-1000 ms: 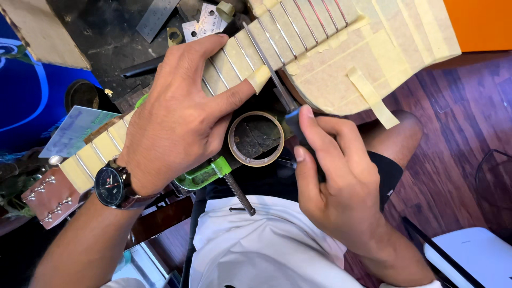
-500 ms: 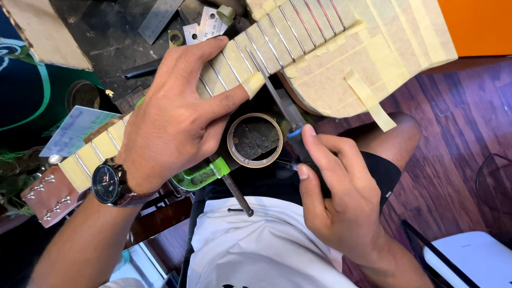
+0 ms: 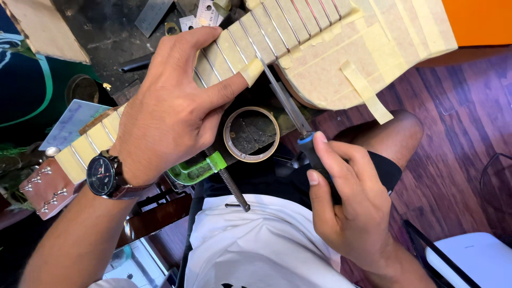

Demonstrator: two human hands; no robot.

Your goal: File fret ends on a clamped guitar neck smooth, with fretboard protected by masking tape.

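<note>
A guitar lies across the bench, its neck (image 3: 234, 50) and body (image 3: 368, 48) covered in strips of yellowish masking tape between the metal frets. My left hand (image 3: 170, 106) wraps over the neck, thumb pressed against its near edge; a dark wristwatch (image 3: 104, 175) sits on that wrist. My right hand (image 3: 346, 197) grips the dark, blue-collared handle of a narrow metal file (image 3: 285, 101), whose blade lies across a fret on the neck, just right of my left thumb.
A roll of masking tape (image 3: 251, 134) lies below the neck. A green clamp (image 3: 200, 168) with a threaded screw sits near my lap. The headstock (image 3: 40, 189) is at lower left. Metal rulers lie on the dark bench beyond; dark wood floor at right.
My right hand has drawn back toward me with the file, sliding the blade along the fret. My left hand has kept its hold on the neck.
</note>
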